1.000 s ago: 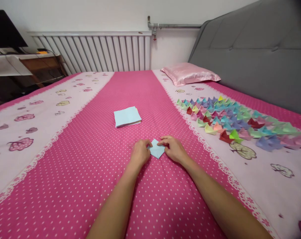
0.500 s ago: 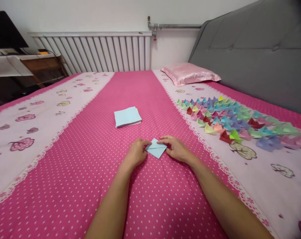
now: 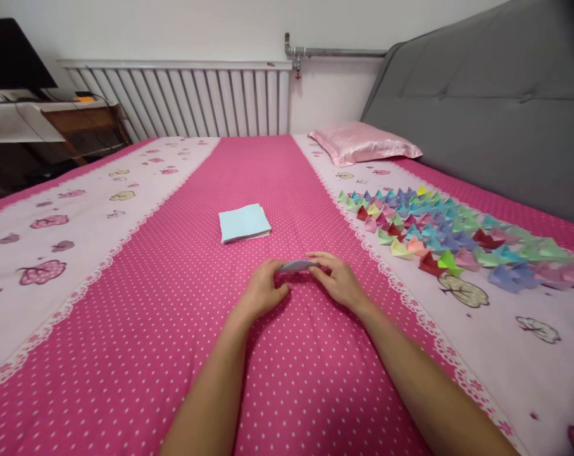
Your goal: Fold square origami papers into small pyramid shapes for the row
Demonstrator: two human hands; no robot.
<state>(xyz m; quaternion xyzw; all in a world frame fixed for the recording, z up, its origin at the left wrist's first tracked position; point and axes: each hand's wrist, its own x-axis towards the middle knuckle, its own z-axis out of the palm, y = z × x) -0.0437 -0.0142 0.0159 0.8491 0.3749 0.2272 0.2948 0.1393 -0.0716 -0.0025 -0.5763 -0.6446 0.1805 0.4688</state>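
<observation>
The right hand (image 3: 338,278) pinches one end of the paper (image 3: 296,266) between thumb and forefinger. The left hand (image 3: 262,286) has its fingertips at the other end, its thumb standing apart below; whether fingers hidden behind the paper press it, I cannot tell. The pale blue paper is seen almost edge-on, a thin, slightly bowed sliver between the two hands, over the pink middle band of the bed (image 3: 149,354), well short of its far edge; whether it touches the cover is unclear. Its narrow outline suggests a piece already partly folded and, I judge, unfinished, since it lacks the peaked, open form of the boats (image 3: 441,231). Those, in many colours, stand in close rows toward the bed's right edge, so most of the folding on show seems done. The stack (image 3: 245,223) of flat sheets, light blue on top, lies on the same band, beyond the left hand and nearer the far edge; its sheets look unfolded, and how many there are cannot be counted. Past the boats, a pillow (image 3: 365,144) lies near the far right corner, beside the headboard (image 3: 481,120), and a radiator (image 3: 182,98) runs behind the far edge.
</observation>
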